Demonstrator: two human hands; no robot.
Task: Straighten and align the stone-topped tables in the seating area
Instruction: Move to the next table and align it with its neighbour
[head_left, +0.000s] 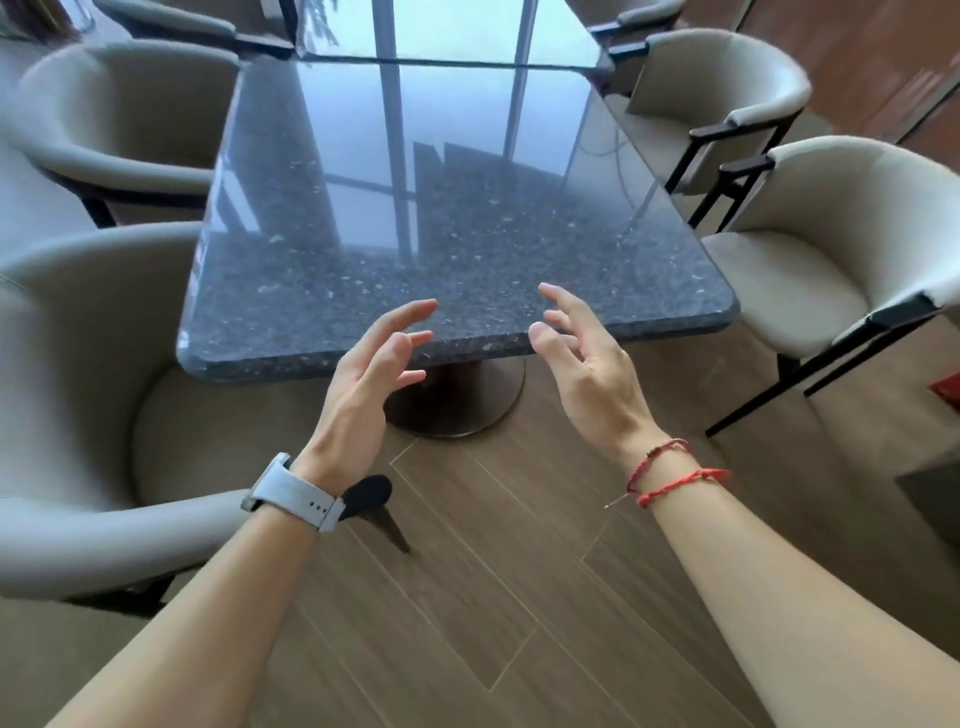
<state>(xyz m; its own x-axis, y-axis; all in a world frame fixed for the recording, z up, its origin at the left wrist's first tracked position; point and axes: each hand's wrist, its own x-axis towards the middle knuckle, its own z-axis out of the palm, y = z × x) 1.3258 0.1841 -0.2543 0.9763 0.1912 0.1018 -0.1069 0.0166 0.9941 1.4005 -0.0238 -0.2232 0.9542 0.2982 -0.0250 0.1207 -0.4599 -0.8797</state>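
Note:
A dark speckled stone-topped table (415, 208) stands in front of me on a round metal pedestal base (467, 400). A second stone-topped table (457, 36) butts against its far edge. My left hand (369, 374), with a grey watch on the wrist, hovers just before the near edge of the near table, fingers spread and loosely bent, holding nothing. My right hand (582, 358), red string bracelets on its wrist, hovers the same way a little to the right. Neither hand touches the table.
Grey upholstered armchairs flank the tables: one at near left (78, 415), one at far left (124, 114), two on the right (831, 249) (722, 98) with black metal legs. Wood-look plank floor (493, 597) lies between me and the table.

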